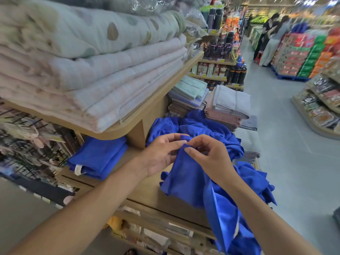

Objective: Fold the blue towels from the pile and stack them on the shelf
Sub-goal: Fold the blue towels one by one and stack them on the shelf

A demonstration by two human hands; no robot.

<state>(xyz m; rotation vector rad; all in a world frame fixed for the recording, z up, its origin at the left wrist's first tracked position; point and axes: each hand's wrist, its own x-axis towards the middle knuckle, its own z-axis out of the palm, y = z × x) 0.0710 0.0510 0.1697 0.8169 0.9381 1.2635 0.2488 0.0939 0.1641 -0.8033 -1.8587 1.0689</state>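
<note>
Above the shelf [147, 192], the left hand [161, 155] and the right hand [211, 159] both pinch, it seems through the blur, one towel [184, 179] by its top edge so that it hangs open for folding; the pile [202, 126] lies at the shelf's back, the folded stack [97, 155] at its left.

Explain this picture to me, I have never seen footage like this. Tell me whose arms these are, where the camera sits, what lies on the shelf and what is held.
No machine here: a person wears one camera on the head, looking down at their own arms. The left hand and right hand pinch the top edge of a blue towel, which drapes over the wooden shelf. Behind lies a loose pile of blue towels; to the left, a folded blue stack.
</note>
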